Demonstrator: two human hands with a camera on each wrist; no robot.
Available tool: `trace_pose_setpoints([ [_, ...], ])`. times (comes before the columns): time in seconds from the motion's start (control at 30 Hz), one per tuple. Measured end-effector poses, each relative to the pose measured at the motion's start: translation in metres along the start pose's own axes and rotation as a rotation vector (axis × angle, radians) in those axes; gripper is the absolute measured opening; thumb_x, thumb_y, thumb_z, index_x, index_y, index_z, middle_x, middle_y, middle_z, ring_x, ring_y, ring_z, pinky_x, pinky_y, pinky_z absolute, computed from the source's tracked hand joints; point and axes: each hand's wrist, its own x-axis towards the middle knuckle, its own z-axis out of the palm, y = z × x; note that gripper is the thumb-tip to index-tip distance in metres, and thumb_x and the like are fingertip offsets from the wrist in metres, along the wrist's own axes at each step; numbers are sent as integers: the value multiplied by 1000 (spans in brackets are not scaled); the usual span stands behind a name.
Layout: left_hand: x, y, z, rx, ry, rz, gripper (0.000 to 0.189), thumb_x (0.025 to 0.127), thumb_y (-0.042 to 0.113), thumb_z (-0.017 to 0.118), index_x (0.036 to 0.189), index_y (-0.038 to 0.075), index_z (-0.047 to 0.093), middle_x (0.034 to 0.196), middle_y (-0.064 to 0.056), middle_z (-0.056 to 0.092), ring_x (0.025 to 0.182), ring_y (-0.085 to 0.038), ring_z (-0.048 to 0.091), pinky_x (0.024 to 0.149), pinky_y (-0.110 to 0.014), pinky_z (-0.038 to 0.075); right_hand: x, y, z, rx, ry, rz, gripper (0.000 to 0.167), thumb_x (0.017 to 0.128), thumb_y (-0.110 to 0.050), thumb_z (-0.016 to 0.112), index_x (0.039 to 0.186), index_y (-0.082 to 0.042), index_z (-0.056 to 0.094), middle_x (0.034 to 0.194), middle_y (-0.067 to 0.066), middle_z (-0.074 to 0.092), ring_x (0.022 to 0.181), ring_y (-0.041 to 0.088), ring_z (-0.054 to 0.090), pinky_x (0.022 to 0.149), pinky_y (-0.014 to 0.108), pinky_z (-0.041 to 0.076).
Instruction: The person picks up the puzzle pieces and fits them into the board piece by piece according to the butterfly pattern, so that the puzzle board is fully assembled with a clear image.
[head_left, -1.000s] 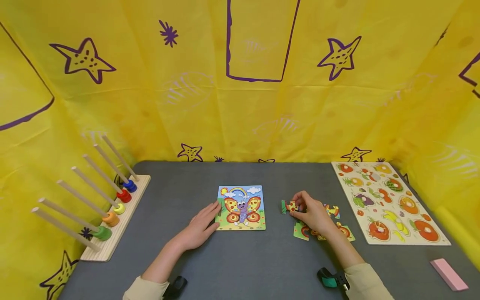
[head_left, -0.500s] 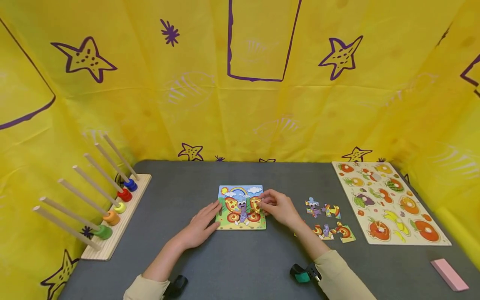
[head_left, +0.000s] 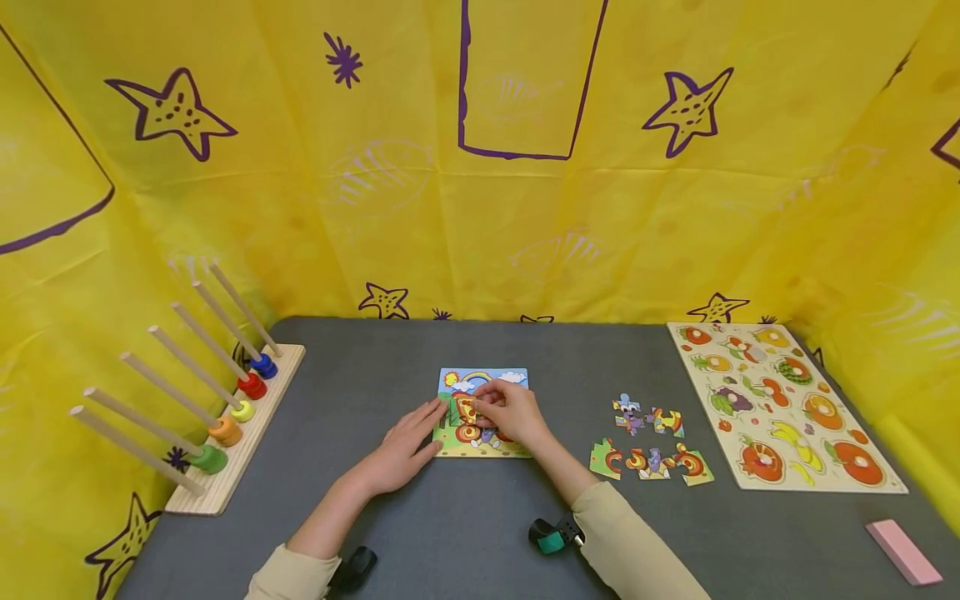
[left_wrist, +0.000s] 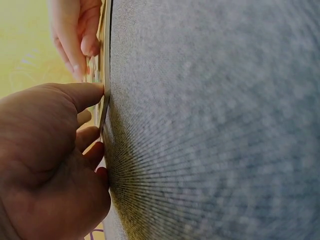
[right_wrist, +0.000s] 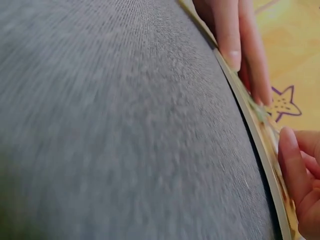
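Note:
In the head view, a square butterfly picture puzzle board (head_left: 513, 377) lies flat on the dark grey table. My left hand (head_left: 399, 452) rests at its left edge with fairly straight fingers; the left wrist view has that thumb touching the board's rim. Between thumb and fingertips, my right hand (head_left: 517, 417) pinches a puzzle piece (head_left: 463, 408) with part of an orange wing, over the board's left half. Whether the piece touches the board I cannot tell. That hand hides the middle and right of the butterfly. Several loose puzzle pieces (head_left: 648, 463) lie to the right of the board.
A wooden peg stand (head_left: 217, 483) with coloured rings is at the left. On the right lies a fruit board (head_left: 750, 433), and nearer the front a pink block (head_left: 903, 552). Yellow patterned cloth (head_left: 495, 233) encloses the table at the back and sides.
My right hand has carried the puzzle piece leftward from the loose pieces, across the board's right edge, to above its left half. The left hand has stayed at the board's left edge.

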Motion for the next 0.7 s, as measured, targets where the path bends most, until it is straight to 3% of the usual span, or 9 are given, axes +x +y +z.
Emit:
trace_pose_setpoints([
  [0.17,0,0,-1,13,-11,10,56,103,21,50,153,9,31,158,-18,22,143,-43,19,104,-71,19,5,0,8,-24,18,-37,12,88,-8,73,97,-1,69,74,2,62,57,8,63,53,24,54],
  [0.47,0,1,0,79,-12,21,52,103,21,49,152,9,35,158,-18,22,141,-43,22,102,-70,23,8,0,13,-231,86,-170,7,87,-11,74,90,-6,69,73,-2,60,58,4,57,54,20,49],
  [0.7,1,5,0,120,-16,-12,52,103,22,49,151,9,36,158,-16,24,140,-42,26,102,-67,26,8,3,14,-255,101,-215,7,86,-10,75,89,-5,70,76,0,60,59,4,57,53,19,48],
])
